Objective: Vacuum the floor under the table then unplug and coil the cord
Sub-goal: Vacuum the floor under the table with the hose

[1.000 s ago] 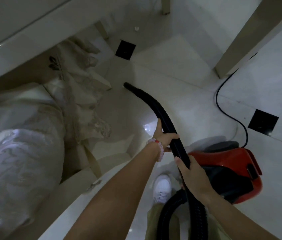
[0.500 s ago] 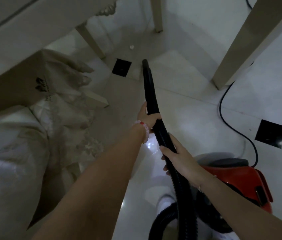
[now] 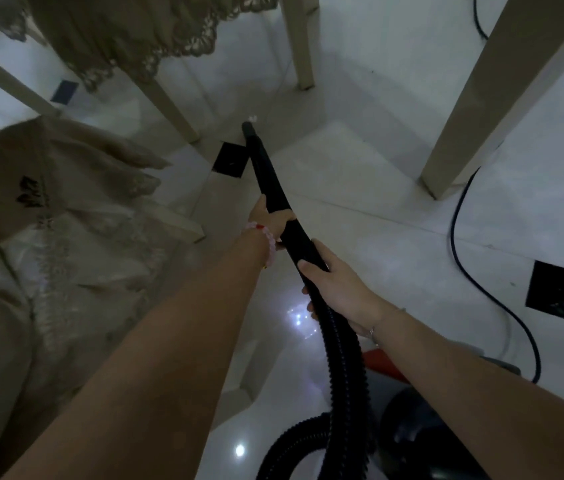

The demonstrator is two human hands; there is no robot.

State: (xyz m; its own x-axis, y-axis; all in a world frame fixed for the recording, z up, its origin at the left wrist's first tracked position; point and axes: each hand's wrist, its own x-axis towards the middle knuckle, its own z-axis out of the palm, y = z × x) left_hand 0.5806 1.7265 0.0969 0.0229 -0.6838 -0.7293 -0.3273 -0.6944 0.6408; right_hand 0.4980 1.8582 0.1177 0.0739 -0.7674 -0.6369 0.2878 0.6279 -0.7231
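The black vacuum wand (image 3: 266, 174) is reaching across the white floor (image 3: 360, 174), tip just beside a small white scrap (image 3: 252, 118). The left hand (image 3: 271, 220) (beaded bracelet (image 3: 268, 239) at the wrist) is curling around it ahead, the right hand (image 3: 337, 289) wrapping it behind, both arms stretching forward. The cord (image 3: 455, 244) is trailing past a counter leg (image 3: 464, 126).

Glossy white tile floor (image 3: 360, 174) with small black insets (image 3: 559, 292) (light glints (image 3: 298, 315) on it). Pale table legs (image 3: 481, 109) stand on it; lace cloth (image 3: 128, 32) hangs upper left, beige fabric (image 3: 48, 237) below.
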